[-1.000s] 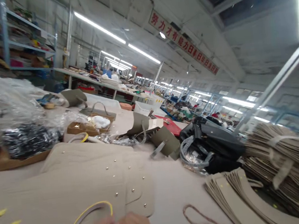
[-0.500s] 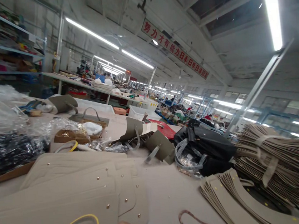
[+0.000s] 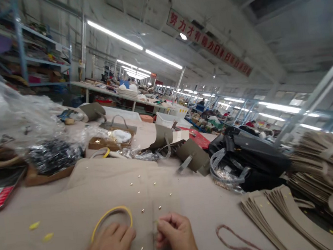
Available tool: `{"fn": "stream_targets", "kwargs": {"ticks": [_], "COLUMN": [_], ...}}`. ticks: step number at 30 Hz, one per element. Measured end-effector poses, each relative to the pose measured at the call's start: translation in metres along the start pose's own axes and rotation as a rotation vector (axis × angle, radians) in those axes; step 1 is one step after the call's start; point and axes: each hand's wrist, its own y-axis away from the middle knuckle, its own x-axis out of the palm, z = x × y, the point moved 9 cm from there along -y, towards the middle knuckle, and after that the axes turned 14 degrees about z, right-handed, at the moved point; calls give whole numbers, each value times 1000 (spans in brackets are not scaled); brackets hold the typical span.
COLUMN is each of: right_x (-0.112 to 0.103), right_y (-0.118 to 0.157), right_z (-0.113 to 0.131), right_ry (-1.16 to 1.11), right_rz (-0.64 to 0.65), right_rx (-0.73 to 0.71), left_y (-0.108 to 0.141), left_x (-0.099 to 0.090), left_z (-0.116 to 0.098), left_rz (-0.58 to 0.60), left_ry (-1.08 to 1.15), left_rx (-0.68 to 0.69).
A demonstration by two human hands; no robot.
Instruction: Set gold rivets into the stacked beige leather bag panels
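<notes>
Beige panels (image 3: 73, 204) with small metal studs lie flat and overlapping in front of me. My left hand (image 3: 106, 248) rests over them, fingers bent down on a curved grey strap with a yellow edge (image 3: 108, 210); its loop rises beyond the knuckles and both ends run beneath the hand. To its right, my right hand (image 3: 177, 236) is closed in a pinch above the panels' right edge. A tiny yellowish bit seems to show at those fingertips, too small to name. Small yellow scraps (image 3: 48, 237) lie on the panels at the left.
Stacked beige strips (image 3: 273, 217) and a tied bundle (image 3: 329, 158) occupy the right side. A brown cord (image 3: 243, 244) lies nearer. Black bags (image 3: 244, 152), olive pieces (image 3: 192, 154) and a cardboard box (image 3: 99, 143) stand behind. Clear plastic wrapping (image 3: 11, 106) heaps at left.
The view has turned left and down. My hands, earlier close together at the bottom edge, are now apart and farther in; the right one pinches beside the studs. Yellow scraps have come into view.
</notes>
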Motion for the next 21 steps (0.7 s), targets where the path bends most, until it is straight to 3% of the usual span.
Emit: {"fn": "stream_targets", "kwargs": {"ticks": [5, 14, 21], "right_x": [4, 22, 45], "right_y": [5, 14, 26], "right_z": [3, -10, 14], "right_ry": [97, 389, 856], "right_rz": [100, 301, 353], "right_rx": [51, 136, -65], "left_y": [0, 4, 5], "left_x": [-22, -23, -20], "left_z": [-24, -32, -32], "left_rz": [151, 265, 276], "left_ry": [15, -16, -68], "left_rx": [-51, -22, -22]}}
